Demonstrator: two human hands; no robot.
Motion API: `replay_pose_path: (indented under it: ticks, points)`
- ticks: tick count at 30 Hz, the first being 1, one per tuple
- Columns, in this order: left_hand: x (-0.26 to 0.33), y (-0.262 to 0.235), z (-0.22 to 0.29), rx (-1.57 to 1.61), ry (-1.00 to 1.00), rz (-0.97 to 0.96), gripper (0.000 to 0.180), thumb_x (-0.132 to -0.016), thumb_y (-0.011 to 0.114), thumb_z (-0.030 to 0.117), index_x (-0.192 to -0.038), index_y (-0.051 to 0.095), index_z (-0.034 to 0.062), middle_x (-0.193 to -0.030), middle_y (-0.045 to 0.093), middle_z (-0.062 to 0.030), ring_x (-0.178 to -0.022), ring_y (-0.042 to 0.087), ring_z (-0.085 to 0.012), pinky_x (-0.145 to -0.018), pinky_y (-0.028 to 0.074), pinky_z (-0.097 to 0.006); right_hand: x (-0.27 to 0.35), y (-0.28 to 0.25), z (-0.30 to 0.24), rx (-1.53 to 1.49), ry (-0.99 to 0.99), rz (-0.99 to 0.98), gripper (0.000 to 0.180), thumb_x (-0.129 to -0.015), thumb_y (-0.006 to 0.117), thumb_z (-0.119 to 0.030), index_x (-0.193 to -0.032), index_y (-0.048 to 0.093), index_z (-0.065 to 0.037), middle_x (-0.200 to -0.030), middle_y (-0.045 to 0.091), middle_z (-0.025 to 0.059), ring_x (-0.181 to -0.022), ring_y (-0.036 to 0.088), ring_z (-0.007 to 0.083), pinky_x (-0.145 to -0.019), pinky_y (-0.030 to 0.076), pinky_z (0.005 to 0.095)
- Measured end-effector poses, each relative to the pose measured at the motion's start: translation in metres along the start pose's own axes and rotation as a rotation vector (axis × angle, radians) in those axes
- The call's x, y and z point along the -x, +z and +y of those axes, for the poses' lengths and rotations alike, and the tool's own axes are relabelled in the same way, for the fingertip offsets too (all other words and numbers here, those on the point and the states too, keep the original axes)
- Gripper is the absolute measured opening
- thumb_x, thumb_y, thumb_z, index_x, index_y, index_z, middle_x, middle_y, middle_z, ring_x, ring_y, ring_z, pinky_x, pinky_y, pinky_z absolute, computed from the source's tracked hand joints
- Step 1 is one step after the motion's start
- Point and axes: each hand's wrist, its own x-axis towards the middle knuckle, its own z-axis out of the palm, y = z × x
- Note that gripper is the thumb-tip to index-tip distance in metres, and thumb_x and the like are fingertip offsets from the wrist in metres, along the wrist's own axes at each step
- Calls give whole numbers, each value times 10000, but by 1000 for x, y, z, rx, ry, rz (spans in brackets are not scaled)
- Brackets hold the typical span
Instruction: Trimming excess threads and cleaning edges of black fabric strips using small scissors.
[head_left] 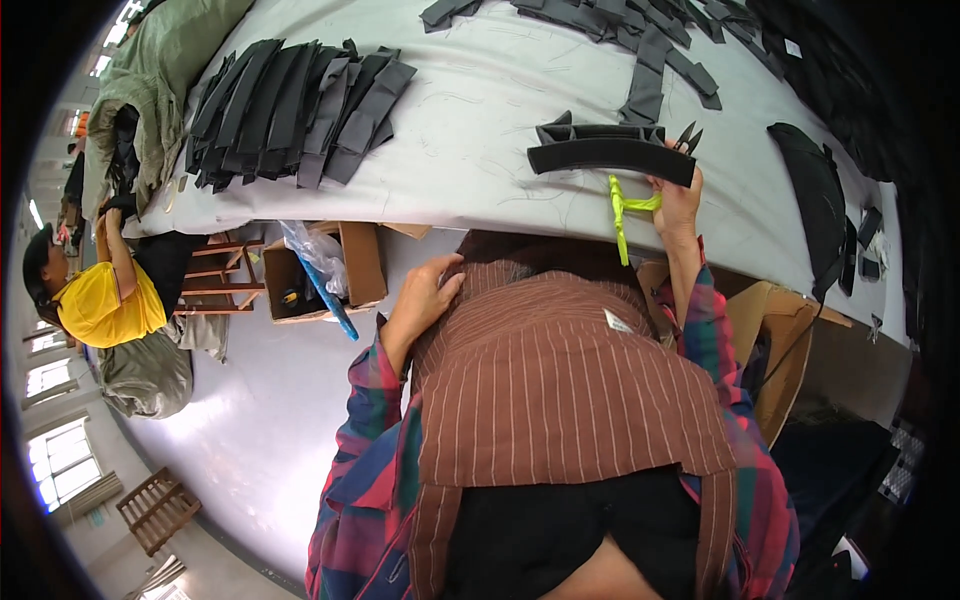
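My right hand (679,205) is closed at the table's front edge. It grips the end of a curved black fabric strip (605,160) together with small scissors (690,138), whose dark blades point up past my fingers. From that hand hangs a bright yellow-green ribbon (620,215); where it is tied is hidden. Behind the front strip, more folded black fabric (600,132) shows. My left hand (424,298) lies against the brown striped apron (560,360) at my waist, fingers extended and slightly bent, holding nothing that I can see.
A stack of black strips (290,110) lies on the white-covered table (470,130) at the left. More dark strips (648,75) are at the far side, black fabric pieces (808,190) at the right. Cardboard boxes (365,265) stand below. A person in yellow (110,300) works at far left.
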Motion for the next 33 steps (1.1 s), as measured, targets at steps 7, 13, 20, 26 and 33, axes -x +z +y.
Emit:
replay_pose_path:
  ticks: [7, 13, 20, 26, 33]
  points:
    - [-16, 37, 14, -36, 23, 125, 575, -862, 612, 361, -1332, 451, 72, -1338, 441, -263, -1320, 316, -389, -1041, 323, -404, -2, 3, 2, -52, -54, -34, 256, -963, 529, -211, -1106, 567, -2, -736, 558, -13, -585, 467, 65, -535, 367, 205]
    - [-56, 54, 10, 167, -122, -138, 658, -873, 545, 436, -1328, 429, -25, -1376, 398, -278, -1308, 332, -391, -1057, 297, -418, -6, 1, 4, -29, -88, -66, 237, -963, 531, -201, -1091, 582, -9, -769, 581, -6, -601, 482, 55, -555, 389, 199]
    - [-82, 64, 31, 217, 32, -299, 371, -853, 605, 251, -1135, 624, 12, -1084, 660, -156, -1035, 609, -277, -914, 444, -327, -7, 3, 5, -18, -120, -110, 205, -945, 555, -158, -1082, 578, -8, -744, 571, -12, -603, 476, 55, -552, 378, 200]
    - [-75, 32, 60, 334, 41, -369, 321, -878, 597, 173, -1130, 611, -26, -1079, 662, -133, -998, 608, -191, -871, 467, -309, -7, -2, 8, -53, -112, -105, 146, -914, 572, -64, -1039, 610, 2, -778, 606, 2, -604, 470, 49, -548, 394, 199]
    - [-52, -26, 91, 468, 48, -237, 299, -935, 554, 130, -1202, 571, -4, -1076, 649, -92, -970, 593, -127, -857, 464, -248, -7, 2, 3, 53, -100, -110, 231, -968, 513, -192, -1065, 589, 3, -730, 573, -13, -595, 467, 50, -551, 386, 200]
